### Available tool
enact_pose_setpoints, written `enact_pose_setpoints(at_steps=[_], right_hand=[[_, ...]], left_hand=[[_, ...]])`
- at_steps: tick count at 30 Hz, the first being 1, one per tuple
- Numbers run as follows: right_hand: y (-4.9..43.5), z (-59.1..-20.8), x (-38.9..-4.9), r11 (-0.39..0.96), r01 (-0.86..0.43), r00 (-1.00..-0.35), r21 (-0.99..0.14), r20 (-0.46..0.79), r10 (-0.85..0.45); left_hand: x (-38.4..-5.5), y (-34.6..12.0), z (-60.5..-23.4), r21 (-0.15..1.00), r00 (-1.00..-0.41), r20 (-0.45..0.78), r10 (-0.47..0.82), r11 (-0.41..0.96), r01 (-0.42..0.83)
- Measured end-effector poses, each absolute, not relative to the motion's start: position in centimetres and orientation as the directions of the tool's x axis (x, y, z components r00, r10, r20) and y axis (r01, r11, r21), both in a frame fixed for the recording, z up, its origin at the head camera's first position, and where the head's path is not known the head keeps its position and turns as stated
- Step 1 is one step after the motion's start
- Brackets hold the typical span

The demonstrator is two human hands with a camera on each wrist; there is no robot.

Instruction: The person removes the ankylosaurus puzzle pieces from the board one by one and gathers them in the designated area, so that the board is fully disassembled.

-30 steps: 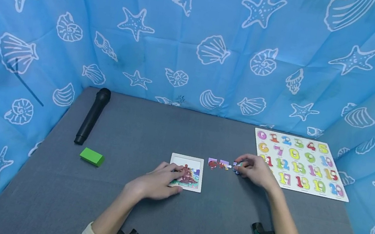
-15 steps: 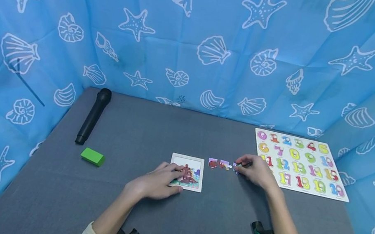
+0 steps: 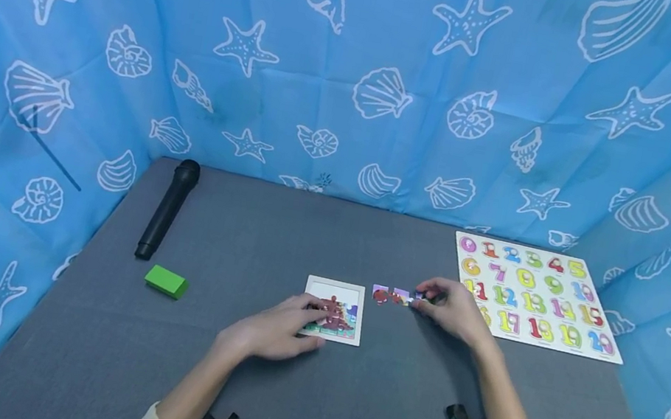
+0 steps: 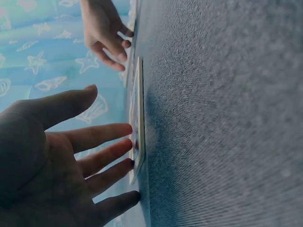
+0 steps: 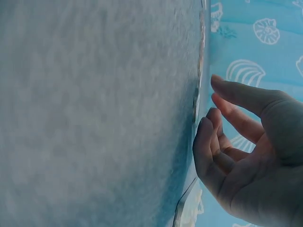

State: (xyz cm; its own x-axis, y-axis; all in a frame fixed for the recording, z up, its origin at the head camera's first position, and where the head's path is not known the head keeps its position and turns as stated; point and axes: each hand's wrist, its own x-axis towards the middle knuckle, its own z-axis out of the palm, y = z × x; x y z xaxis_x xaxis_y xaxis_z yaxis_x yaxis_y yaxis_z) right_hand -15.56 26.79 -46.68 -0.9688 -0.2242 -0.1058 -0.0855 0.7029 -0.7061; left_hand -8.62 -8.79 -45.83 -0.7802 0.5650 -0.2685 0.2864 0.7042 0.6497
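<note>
Left hand (image 3: pixel 277 328): straight fingers pressing small framed puzzle (image 3: pixel 334 310) at table centre. Loose pieces (image 3: pixel 391 295) at the frame's 2 o'clock. Right hand (image 3: pixel 451 306): fingertips pinching the rightmost piece. Risk: a nudge could scatter the neighbouring pieces.

The head view is evenly and brightly lit from above, with only soft, faint shadows cast under the hands and no glare on the table (image 3: pixel 380 412); the backdrop (image 3: pixel 360 71) is bowed outward toward the edges by wide-angle distortion. Both wrist views are dimmer and tinted blue-grey, and the palms are left in shade. There the near table surface is rendered as soft grain, the far backdrop is slightly blurred, and fine detail is lost.
</note>
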Motion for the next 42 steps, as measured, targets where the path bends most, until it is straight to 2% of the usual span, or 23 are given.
enact_pose_setpoints(at_steps=[6, 20, 35, 42], right_hand=[[25.6, -46.6, -14.9, 0.626, -0.107, -0.959, -0.772, -0.086, -0.27], [20.8, -46.5, -13.9, 0.467, -0.144, -0.895, -0.872, -0.087, -0.438], [13.1, -47.0, -14.4, 0.45, -0.222, -0.807, -0.865, -0.096, -0.582], [11.3, -47.1, -15.1, 0.537, -0.226, -0.816, -0.813, -0.144, -0.561]], left_hand=[[-7.9, -9.3, -45.8, 0.678, -0.76, -0.261, 0.596, 0.673, 0.295], [-5.6, -10.3, -45.7, 0.69, -0.765, -0.281, 0.58, 0.676, 0.26], [-4.6, -10.5, -47.0, 0.72, -0.792, -0.207, 0.574, 0.638, 0.274], [-3.8, -9.9, -47.5, 0.703, -0.804, -0.181, 0.567, 0.646, 0.297]])
